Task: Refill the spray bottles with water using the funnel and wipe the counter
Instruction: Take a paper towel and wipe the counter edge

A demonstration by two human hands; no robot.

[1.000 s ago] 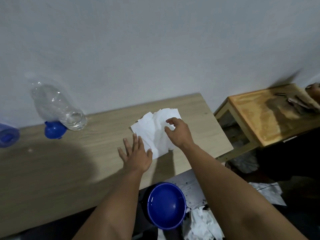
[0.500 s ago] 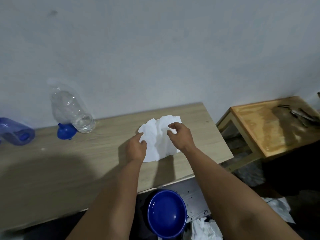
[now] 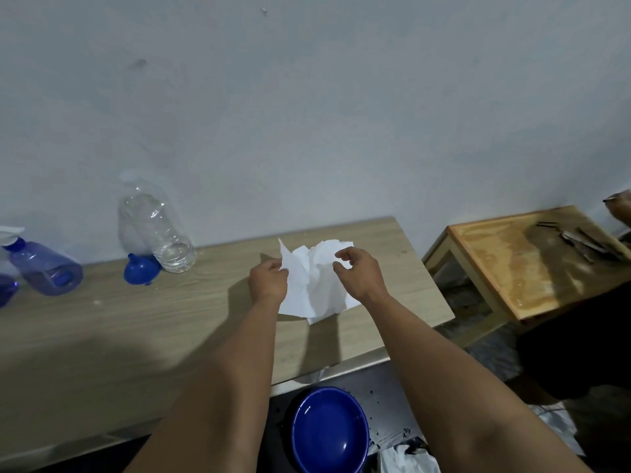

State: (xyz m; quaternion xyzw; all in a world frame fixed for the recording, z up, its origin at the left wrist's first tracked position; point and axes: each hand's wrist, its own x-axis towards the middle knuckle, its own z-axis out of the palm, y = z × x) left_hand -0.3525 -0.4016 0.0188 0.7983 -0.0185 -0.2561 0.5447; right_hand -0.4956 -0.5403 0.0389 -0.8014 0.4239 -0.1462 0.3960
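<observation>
A crumpled white paper towel (image 3: pixel 316 285) is lifted off the wooden counter (image 3: pixel 136 336) near its right end. My left hand (image 3: pixel 268 279) pinches its left edge and my right hand (image 3: pixel 358 273) pinches its upper right part. Far left, a blue spray bottle (image 3: pixel 44 268) with a white trigger stands against the wall, a second blue bottle (image 3: pixel 5 291) cut off by the frame beside it. A blue funnel (image 3: pixel 140 269) lies on the counter next to a clear plastic water bottle (image 3: pixel 160 233) with a little water in it.
A blue bowl (image 3: pixel 329 431) sits below the counter's front edge, with white crumpled material (image 3: pixel 409 459) beside it. A lower wooden table (image 3: pixel 512 268) with metal tools (image 3: pixel 587 240) stands at the right. Another person's hand (image 3: pixel 621 206) shows at the right edge.
My left hand went from lying flat on the counter to pinching the towel's left edge. Both hands have raised the towel from the counter. The view has tilted up and widened leftwards.
</observation>
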